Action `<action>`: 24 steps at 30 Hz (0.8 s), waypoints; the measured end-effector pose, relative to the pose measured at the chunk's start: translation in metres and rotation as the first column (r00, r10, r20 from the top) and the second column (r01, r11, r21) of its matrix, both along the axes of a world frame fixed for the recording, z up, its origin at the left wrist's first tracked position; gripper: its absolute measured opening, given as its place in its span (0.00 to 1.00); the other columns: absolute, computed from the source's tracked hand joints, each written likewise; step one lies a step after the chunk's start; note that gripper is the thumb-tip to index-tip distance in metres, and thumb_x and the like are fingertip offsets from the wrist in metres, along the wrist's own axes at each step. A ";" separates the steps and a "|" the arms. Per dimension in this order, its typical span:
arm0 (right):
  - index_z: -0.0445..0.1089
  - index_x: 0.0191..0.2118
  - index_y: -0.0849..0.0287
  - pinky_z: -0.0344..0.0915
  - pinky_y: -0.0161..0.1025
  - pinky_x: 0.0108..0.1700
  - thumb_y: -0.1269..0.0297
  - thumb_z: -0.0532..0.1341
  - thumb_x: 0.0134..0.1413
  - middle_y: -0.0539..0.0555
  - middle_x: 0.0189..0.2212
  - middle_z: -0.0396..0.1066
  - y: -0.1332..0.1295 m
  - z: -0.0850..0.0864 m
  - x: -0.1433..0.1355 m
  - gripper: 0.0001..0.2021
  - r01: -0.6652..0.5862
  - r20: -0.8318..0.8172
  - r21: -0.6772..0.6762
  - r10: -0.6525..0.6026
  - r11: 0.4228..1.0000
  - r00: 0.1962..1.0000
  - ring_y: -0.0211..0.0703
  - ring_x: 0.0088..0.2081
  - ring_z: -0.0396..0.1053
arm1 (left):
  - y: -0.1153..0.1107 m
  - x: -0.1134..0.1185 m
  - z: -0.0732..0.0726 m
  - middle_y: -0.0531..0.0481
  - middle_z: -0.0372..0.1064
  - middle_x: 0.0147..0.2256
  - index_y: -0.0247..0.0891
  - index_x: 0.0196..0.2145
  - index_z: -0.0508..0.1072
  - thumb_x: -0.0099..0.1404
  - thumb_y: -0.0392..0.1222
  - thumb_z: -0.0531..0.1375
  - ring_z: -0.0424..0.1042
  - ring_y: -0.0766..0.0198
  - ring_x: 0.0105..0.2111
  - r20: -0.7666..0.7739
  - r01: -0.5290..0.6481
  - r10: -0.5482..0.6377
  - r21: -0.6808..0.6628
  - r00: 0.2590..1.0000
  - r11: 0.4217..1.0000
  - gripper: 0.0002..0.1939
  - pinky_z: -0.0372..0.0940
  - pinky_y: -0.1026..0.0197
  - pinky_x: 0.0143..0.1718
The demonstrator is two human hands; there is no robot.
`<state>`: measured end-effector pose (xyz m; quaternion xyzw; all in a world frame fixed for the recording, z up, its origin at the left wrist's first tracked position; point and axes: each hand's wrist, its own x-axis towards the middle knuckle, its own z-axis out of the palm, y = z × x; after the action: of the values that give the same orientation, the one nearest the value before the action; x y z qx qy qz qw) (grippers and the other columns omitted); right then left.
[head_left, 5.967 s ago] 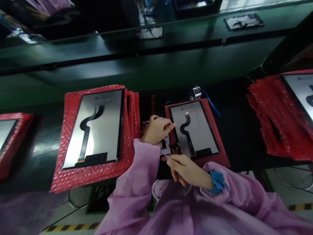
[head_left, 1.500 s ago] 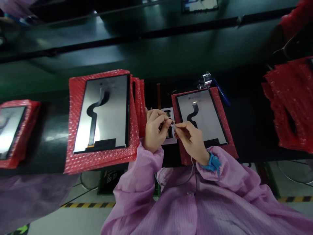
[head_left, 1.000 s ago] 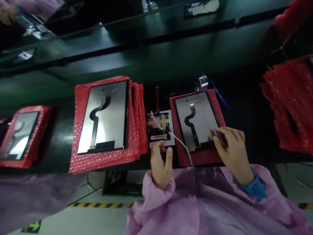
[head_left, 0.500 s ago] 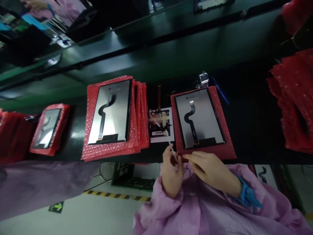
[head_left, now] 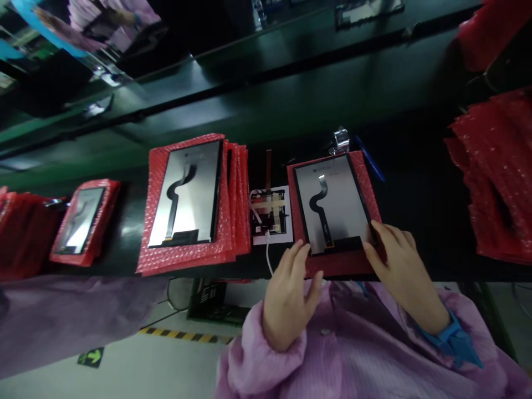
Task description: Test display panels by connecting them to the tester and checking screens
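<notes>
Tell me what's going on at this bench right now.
A person in pink has both hands at a flat panel lying on a red sheet. The right hand is at its lower right corner; the left hand is by its lower left corner, though its contact and the right hand's grip are unclear. Left of the panel, a circuit board has a white cable at its near edge. Beyond it, another panel tops a red stack.

White cable (head_left: pixel 268 256) released, hands (head_left: pixel 288 296) (head_left: pixel 405 274) now at display panel (head_left: pixel 343 202)
</notes>
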<state>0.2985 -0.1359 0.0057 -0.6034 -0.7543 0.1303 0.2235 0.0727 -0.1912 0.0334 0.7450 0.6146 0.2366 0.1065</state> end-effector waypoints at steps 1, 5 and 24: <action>0.64 0.60 0.71 0.67 0.57 0.53 0.56 0.52 0.68 0.67 0.52 0.69 -0.001 -0.003 -0.001 0.25 0.018 -0.013 -0.009 -0.018 1.000 1.000 0.60 0.51 0.64 | 0.005 0.009 -0.004 0.35 0.68 0.58 0.36 0.63 0.59 0.72 0.46 0.54 0.68 0.49 0.59 -0.023 0.001 -0.002 -0.030 1.000 1.000 0.25 0.69 0.45 0.58; 0.63 0.62 0.67 0.67 0.59 0.55 0.53 0.55 0.65 0.66 0.53 0.69 -0.001 -0.009 -0.001 0.27 0.097 -0.185 -0.085 -0.111 0.992 0.976 0.59 0.53 0.65 | 0.017 0.027 -0.022 0.31 0.68 0.56 0.30 0.62 0.59 0.74 0.51 0.51 0.69 0.45 0.58 -0.066 -0.049 0.045 -0.057 0.997 0.997 0.27 0.71 0.44 0.55; 0.69 0.56 0.70 0.74 0.45 0.54 0.74 0.63 0.59 0.62 0.50 0.75 -0.007 0.062 -0.088 0.20 -0.235 -0.236 0.541 0.414 0.808 0.879 0.50 0.52 0.69 | 0.046 -0.051 0.029 0.46 0.79 0.47 0.43 0.47 0.77 0.72 0.47 0.50 0.78 0.56 0.46 0.322 0.099 0.029 -0.375 0.946 0.922 0.17 0.73 0.55 0.50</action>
<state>0.2104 -0.1433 0.0673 -0.3529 -0.8043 0.0719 0.4726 0.0220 -0.1451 0.0624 0.6717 0.6099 0.2271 0.3538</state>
